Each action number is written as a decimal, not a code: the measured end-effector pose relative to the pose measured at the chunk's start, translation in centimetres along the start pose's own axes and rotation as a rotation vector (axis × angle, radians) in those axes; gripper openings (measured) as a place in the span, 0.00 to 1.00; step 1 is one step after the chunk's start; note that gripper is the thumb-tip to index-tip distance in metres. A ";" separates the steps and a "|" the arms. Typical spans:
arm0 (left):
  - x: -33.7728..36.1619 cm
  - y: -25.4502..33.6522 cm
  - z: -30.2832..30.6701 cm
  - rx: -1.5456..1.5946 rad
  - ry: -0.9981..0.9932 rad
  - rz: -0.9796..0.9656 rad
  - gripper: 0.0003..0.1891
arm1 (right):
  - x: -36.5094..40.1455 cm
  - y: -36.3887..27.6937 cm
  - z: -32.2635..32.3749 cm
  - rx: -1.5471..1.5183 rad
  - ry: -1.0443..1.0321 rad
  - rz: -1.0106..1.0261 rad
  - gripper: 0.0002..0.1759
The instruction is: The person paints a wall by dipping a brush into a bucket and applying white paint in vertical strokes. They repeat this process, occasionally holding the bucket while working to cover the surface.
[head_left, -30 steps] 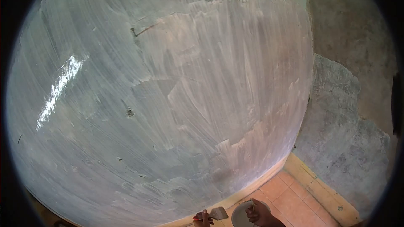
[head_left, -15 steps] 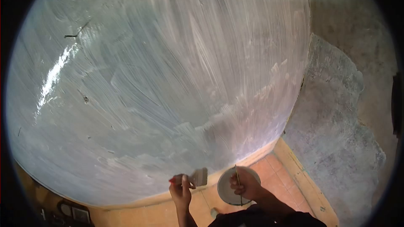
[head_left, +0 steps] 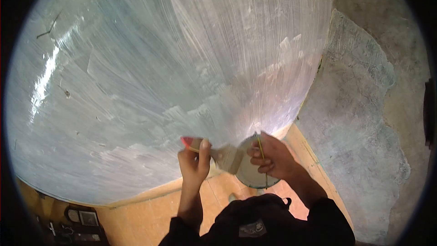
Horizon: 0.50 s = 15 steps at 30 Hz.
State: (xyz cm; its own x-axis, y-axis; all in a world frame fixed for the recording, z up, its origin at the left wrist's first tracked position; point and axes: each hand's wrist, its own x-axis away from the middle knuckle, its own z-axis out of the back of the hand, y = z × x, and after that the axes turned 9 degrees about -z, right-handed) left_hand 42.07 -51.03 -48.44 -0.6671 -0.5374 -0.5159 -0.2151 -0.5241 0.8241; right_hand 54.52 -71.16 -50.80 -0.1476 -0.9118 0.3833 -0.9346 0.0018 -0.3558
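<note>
My left hand (head_left: 195, 160) is closed around the handle of a wide paintbrush (head_left: 231, 158), whose red handle end points left. The brush head is slightly blurred and overlaps the left rim of the bucket in this view. My right hand (head_left: 276, 157) grips the thin bail handle of the bucket (head_left: 248, 173), which hangs below it with pale greyish contents. Part of the bucket's mouth is hidden behind that hand and the brush. Both hands are in front of the lower wall (head_left: 150, 86), which is covered in streaky whitish brush strokes.
A bare, patchy grey wall (head_left: 355, 109) meets the streaked wall in a corner at right. Orange floor tiles (head_left: 168, 209) and a yellowish skirting lie below. Dark framed objects (head_left: 84, 218) stand at lower left. A bent wire (head_left: 49, 29) sticks out of the wall.
The view has tilted down, so both hands and the bucket appear higher. The brush has come rightward, from beside the bucket to its rim. Both hands keep their grip.
</note>
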 end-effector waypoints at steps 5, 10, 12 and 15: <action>-3.6 1.7 -1.2 -0.011 -0.099 -0.120 0.16 | 0.5 -2.5 -2.1 -0.036 -0.129 -0.061 0.27; -5.1 1.2 -2.3 -0.063 -0.211 -0.269 0.16 | 0.1 -4.1 -4.1 -0.069 -0.187 -0.103 0.26; -5.0 0.7 -2.9 -0.100 -0.283 -0.323 0.15 | -0.2 -4.4 -4.5 -0.095 -0.214 -0.124 0.27; -4.7 -0.3 -3.5 -0.139 -0.357 -0.343 0.13 | 0.0 -4.7 -5.6 -0.090 -0.260 -0.096 0.28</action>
State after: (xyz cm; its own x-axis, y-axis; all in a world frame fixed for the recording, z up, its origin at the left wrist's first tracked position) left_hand 47.77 -50.63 -47.07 -0.7819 -0.0726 -0.6192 -0.3837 -0.7268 0.5697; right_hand 57.16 -68.87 -44.37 0.0200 -0.9841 0.1764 -0.9670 -0.0639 -0.2468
